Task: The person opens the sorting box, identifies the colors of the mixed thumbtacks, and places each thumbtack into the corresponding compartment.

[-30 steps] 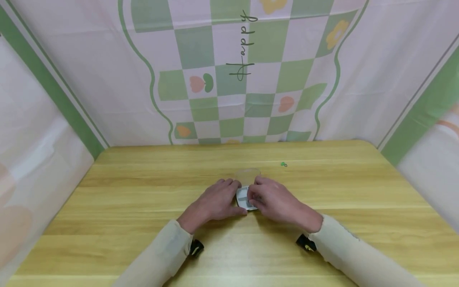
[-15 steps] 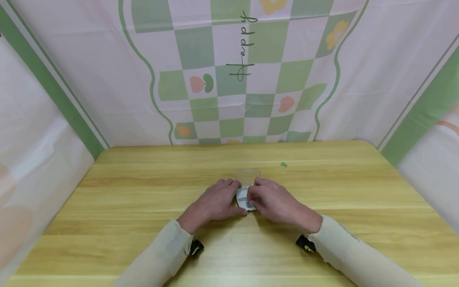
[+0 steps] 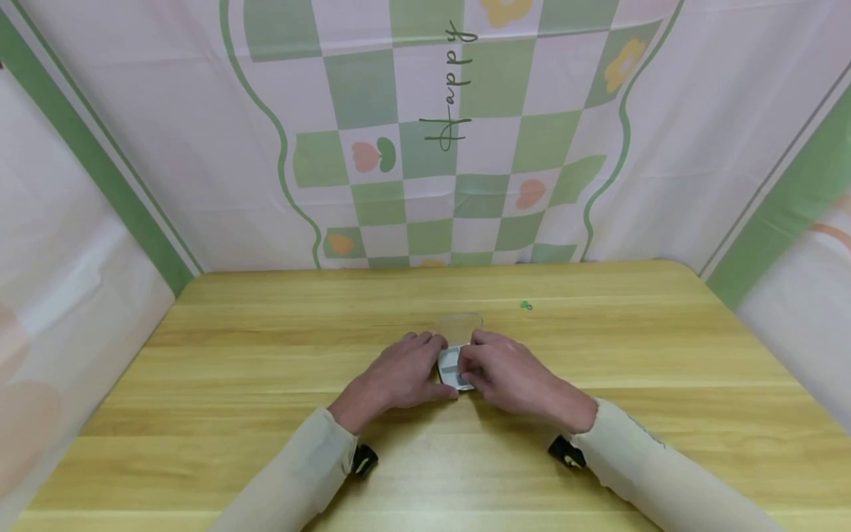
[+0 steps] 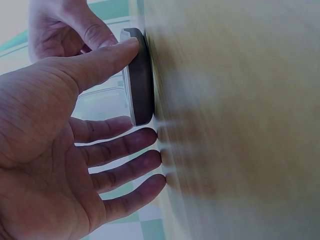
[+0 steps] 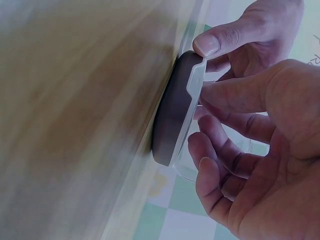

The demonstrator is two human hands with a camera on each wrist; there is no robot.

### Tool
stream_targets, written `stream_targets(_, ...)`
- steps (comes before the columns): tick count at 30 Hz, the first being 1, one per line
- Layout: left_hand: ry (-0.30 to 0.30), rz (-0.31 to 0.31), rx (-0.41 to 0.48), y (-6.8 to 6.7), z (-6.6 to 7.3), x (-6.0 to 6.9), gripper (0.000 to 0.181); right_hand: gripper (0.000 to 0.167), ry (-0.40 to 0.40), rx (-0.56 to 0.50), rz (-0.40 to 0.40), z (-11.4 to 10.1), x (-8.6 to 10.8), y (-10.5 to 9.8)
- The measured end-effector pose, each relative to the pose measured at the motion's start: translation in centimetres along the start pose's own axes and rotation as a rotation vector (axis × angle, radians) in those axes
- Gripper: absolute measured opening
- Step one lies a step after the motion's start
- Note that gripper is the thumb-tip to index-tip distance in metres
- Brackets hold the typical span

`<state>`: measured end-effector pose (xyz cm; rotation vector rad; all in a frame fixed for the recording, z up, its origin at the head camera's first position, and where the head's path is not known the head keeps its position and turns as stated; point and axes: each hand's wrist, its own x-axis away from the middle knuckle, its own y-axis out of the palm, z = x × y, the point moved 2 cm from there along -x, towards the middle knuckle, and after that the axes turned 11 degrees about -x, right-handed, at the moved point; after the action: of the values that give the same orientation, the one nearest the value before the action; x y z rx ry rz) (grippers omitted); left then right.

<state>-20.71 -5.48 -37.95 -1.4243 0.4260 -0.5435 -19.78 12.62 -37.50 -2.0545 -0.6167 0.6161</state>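
Observation:
A small compartment box (image 3: 449, 360) with a pale inside, a dark outer body and a raised clear lid (image 3: 460, 321) sits flat on the table. My left hand (image 3: 407, 373) holds it between thumb and index finger at opposite ends; its other fingertips rest on the table in the left wrist view. My right hand (image 3: 508, 368) reaches over the box's right part. In the right wrist view, the right thumb (image 5: 240, 95) and index finger dip inside the rim, close together. Whatever may lie between those tips is hidden. The other right fingers are curled.
A tiny green piece with a small ring (image 3: 526, 304) lies on the wooden table (image 3: 266, 325) behind the right hand. A printed checkered curtain (image 3: 425, 170) hangs at the table's back edge. Black wrist devices (image 3: 363, 459) are worn under both sleeves.
Both hands keep almost the same place over the box. The right fingertips shift only very slightly in the box; the lid stays raised.

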Motion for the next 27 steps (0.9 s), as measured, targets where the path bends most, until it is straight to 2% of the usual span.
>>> stream_targets(27, -0.008, -0.01, -0.001, 0.05, -0.07, -0.07, 0.065, 0.009, -0.007, 0.014, -0.002, -0.1, 0.1, -0.11)
